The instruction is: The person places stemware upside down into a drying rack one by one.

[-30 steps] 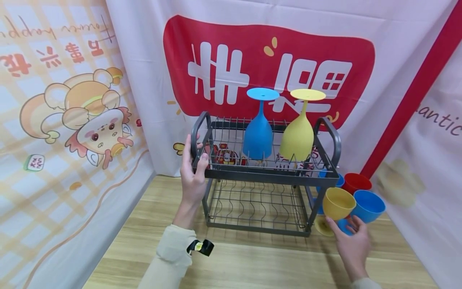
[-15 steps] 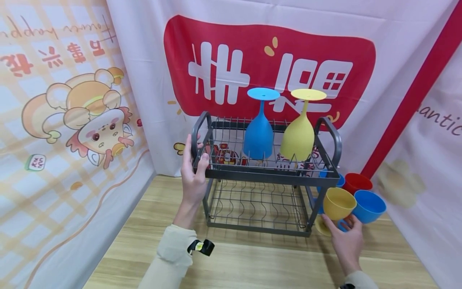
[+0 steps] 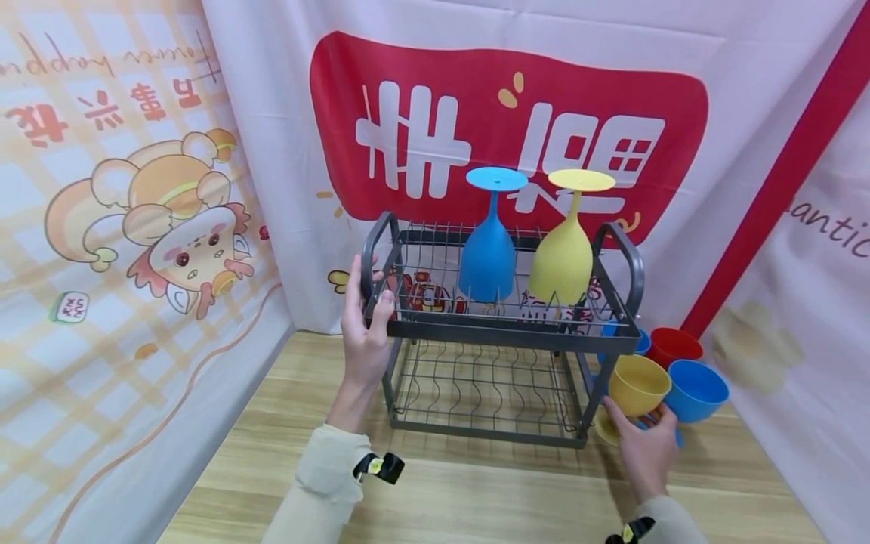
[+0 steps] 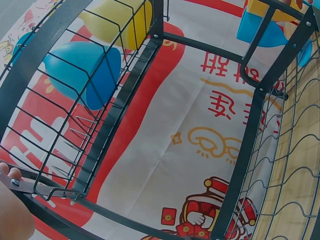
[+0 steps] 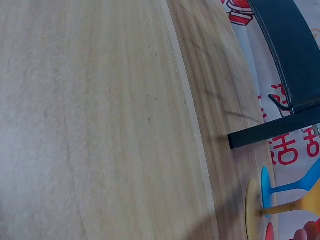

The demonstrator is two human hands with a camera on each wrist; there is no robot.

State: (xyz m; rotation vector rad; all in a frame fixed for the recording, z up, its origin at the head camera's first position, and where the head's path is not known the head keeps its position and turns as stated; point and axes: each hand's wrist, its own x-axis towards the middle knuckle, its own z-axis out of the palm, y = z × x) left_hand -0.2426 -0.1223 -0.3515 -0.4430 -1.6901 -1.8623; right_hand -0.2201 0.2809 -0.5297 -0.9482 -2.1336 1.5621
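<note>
My left hand [image 3: 365, 332] grips the left end of a dark two-tier dish rack [image 3: 503, 330], thumb on the top rail and fingers beside the side handle. On the upper tier a blue goblet [image 3: 488, 261] and a pale yellow goblet [image 3: 561, 261] stand upside down. At the rack's right, my right hand [image 3: 649, 452] holds an upright yellow goblet [image 3: 635, 387] just under its bowl, thumb on the left and fingers on the right. Its round foot [image 5: 252, 210] appears in the right wrist view, close to the tabletop. Part of the stem is hidden by the hand.
Beside the held goblet stand a blue goblet [image 3: 696, 391], a red goblet [image 3: 673, 346] and another blue goblet [image 3: 640, 344] partly behind the rack. The lower tier [image 3: 482, 381] has wavy wires. Printed cloth [image 3: 285, 136] hangs behind the wooden table [image 3: 476, 491].
My right hand has shifted slightly left, its fingers closing in around the yellow goblet beneath the bowl. The goblet has barely moved. My left hand stays on the rack.
</note>
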